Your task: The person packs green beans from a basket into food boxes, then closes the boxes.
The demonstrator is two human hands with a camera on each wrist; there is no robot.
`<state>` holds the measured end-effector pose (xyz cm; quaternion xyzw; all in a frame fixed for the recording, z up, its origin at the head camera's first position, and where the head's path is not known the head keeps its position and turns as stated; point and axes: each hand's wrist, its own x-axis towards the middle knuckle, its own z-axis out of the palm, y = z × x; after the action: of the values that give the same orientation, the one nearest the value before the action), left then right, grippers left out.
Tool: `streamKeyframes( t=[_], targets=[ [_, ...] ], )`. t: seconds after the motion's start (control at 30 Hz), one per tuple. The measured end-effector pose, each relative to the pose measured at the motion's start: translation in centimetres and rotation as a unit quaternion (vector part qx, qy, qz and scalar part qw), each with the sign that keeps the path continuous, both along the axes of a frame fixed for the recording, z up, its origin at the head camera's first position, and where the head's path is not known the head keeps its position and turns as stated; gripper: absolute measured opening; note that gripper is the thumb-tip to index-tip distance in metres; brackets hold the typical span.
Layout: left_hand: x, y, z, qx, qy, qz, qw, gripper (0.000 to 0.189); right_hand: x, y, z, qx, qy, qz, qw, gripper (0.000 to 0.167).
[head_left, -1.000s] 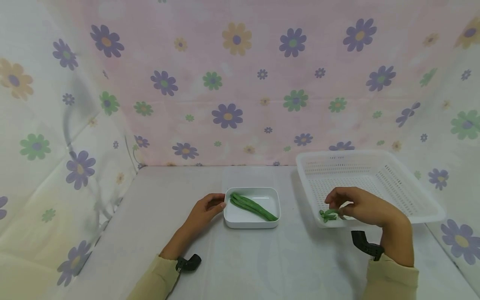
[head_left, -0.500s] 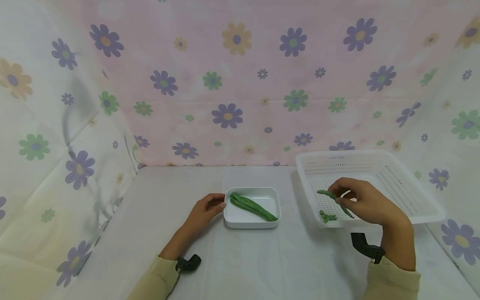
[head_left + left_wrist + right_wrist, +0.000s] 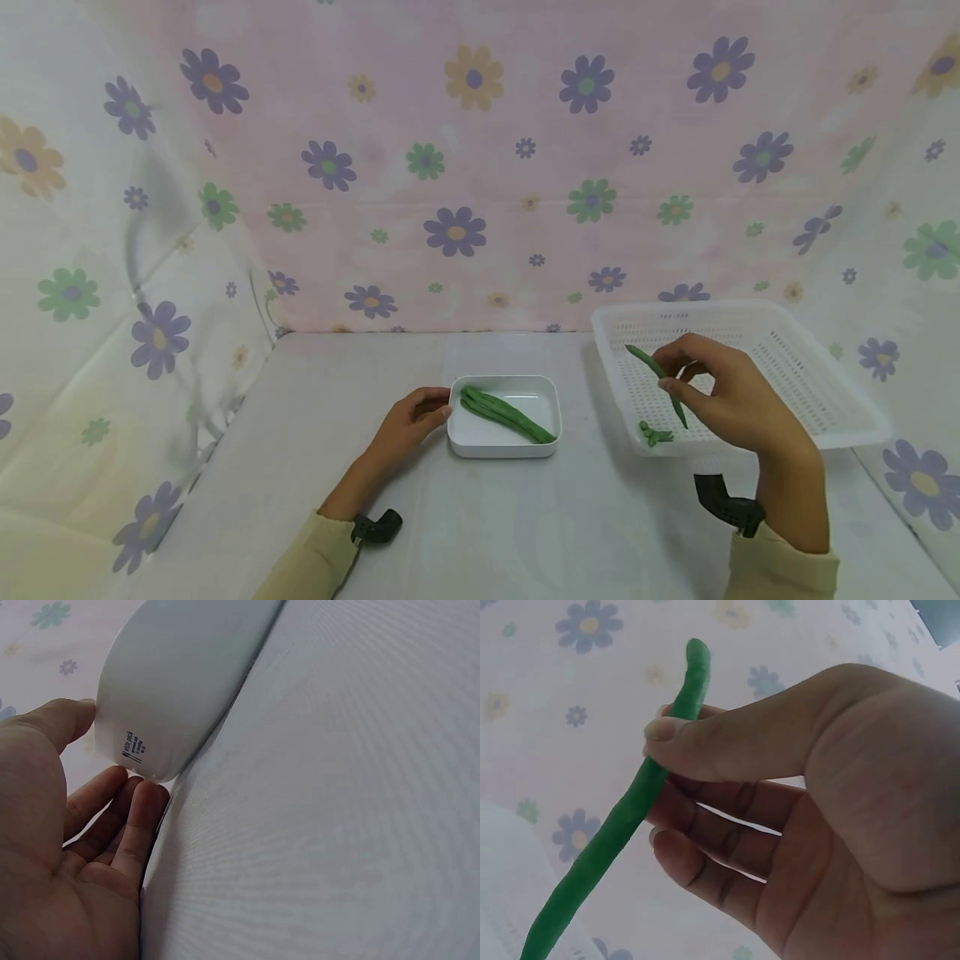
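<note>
High over the white basket's front left part, my right hand [image 3: 723, 387] pinches one green bean [image 3: 643, 358] between thumb and fingers. The right wrist view shows the thumb across the bean [image 3: 604, 836], near one end. My left hand [image 3: 411, 425] holds the left end of a small white dish [image 3: 502, 450]. In the left wrist view its thumb touches the rim and its bent fingertips meet the dish's [image 3: 180, 675] lower edge. Several long green beans [image 3: 504, 413] lie slantwise together in that dish.
The white perforated basket [image 3: 851, 396] stands at the right on the pale table [image 3: 487, 533]. A few short green pieces [image 3: 656, 434] lie in its front left corner. Flowered cloth [image 3: 390, 183] closes off the back and both sides.
From low in the basket's front left corner, my right hand has risen with a green bean, which now tilts more steeply. The left hand and the dish keep their places.
</note>
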<state>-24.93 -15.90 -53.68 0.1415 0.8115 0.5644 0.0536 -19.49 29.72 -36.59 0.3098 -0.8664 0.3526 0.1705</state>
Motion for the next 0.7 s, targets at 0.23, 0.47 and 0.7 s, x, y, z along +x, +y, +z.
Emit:
streamKeyframes(
  t=[0.23,0.47,0.7],
  targets=[
    [-0.1,0.0,0.0,0.002,0.003,-0.002,1.0,0.045,0.7,-1.3,1.0,-0.022,0.025,-0.018,0.9993,0.04],
    [0.0,0.0,0.0,0.005,0.001,-0.001,1.0,0.046,0.7,-3.0,1.4,-0.059,0.055,0.006,0.9968,0.043],
    [0.0,0.1,0.1,0.009,-0.004,-0.004,0.9999,0.046,0.4,-4.9,1.1,-0.081,0.044,0.022,0.9955,0.038]
  ],
)
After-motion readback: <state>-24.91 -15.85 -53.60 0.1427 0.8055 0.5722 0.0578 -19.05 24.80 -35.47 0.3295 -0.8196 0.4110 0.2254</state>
